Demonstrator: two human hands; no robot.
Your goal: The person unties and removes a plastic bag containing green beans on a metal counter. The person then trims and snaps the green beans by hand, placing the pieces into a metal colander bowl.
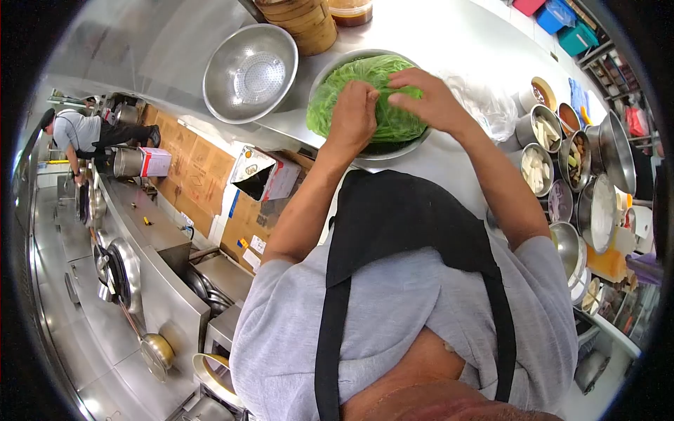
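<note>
- Over the bench [449,35], a steel bowl [404,150] sits in front of the black apron [411,210], filled with green leaves [330,105] that rise to its rim; a sheen on them suggests thin clear plastic, though its edges are hard to make out.
- Left hand [353,116]: above the near left part of the leaves, fingers curled closed; whether they pinch a leaf or plastic cannot be told.
- Right hand [428,102]: over the right part of the heap, fingers parted and slightly bent, grasping nothing visible.
- The step in hand looks like handling the leaves, or a covering on them, inside the bowl.
- A next move, by judgement, calls for light fingers and a level bowl, since the heap is full to the rim.
- Left of the bowl is a perforated steel colander [256,70]; behind, a bamboo steamer [302,24] and a tub of brown liquid [351,14].
- Right of it lies crumpled clear plastic [488,105], with containers of pale pieces [537,168] beyond.
</note>
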